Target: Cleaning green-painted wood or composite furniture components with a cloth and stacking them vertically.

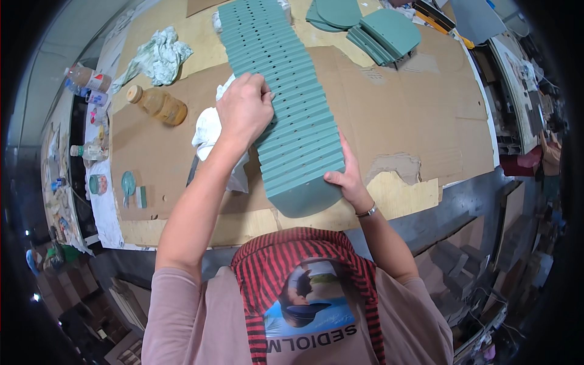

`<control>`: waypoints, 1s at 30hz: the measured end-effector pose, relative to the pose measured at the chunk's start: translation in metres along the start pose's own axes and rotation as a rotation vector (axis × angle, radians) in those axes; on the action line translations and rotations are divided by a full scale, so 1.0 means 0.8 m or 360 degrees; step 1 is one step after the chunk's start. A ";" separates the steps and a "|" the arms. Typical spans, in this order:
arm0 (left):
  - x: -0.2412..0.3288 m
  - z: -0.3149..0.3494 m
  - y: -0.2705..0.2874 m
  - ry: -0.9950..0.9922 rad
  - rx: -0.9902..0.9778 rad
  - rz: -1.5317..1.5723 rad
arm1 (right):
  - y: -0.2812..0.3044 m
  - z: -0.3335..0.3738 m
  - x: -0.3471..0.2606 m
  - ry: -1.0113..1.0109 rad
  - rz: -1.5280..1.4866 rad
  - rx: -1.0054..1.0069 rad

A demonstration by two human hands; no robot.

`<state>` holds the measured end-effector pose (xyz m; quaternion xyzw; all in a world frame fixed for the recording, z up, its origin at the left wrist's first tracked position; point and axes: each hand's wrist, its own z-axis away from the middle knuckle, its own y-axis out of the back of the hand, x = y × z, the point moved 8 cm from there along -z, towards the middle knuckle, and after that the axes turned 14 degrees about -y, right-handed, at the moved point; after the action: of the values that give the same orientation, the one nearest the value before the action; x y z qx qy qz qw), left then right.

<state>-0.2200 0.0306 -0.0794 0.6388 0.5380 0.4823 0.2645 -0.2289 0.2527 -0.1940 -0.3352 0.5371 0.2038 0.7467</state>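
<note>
A long row of green rounded boards (pixel 295 143), packed face to face, runs away from me across the table. Small dark holes dot their upward edges. Over the row's left side, my left hand (pixel 245 109) is closed with its fingertips curled down at the board edges; whether it pinches something small is hidden. At the near right end my right hand (pixel 348 176) grips the row, thumb on top and fingers along the side, partly hidden. A crumpled white cloth (pixel 208 128) lies beside the row, under my left forearm.
Brown cardboard (pixel 426 115) covers much of the table. More green boards (pixel 389 35) are stacked at the far right. At the left are a bottle of amber liquid (pixel 159 105), a crumpled pale cloth (pixel 161 56), a clear bottle (pixel 90 151) and a small green block (pixel 141 197).
</note>
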 end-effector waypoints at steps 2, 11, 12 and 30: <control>0.002 0.000 -0.002 0.0005 0.0022 -0.0044 | 0.000 0.000 0.001 0.0008 0.0002 -0.0004; 0.000 -0.004 -0.001 0.0103 -0.0168 -0.0063 | -0.001 0.000 -0.001 0.0027 -0.0053 -0.0016; 0.005 -0.008 -0.001 0.0034 -0.0230 -0.0144 | -0.002 0.000 -0.002 0.0027 -0.0069 -0.0020; 0.019 -0.021 -0.004 -0.0069 -0.0510 -0.0246 | 0.005 -0.001 0.001 0.0104 0.0051 0.0018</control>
<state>-0.2370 0.0431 -0.0706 0.5554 0.4959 0.5262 0.4107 -0.2318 0.2553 -0.1964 -0.3288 0.5676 0.2016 0.7274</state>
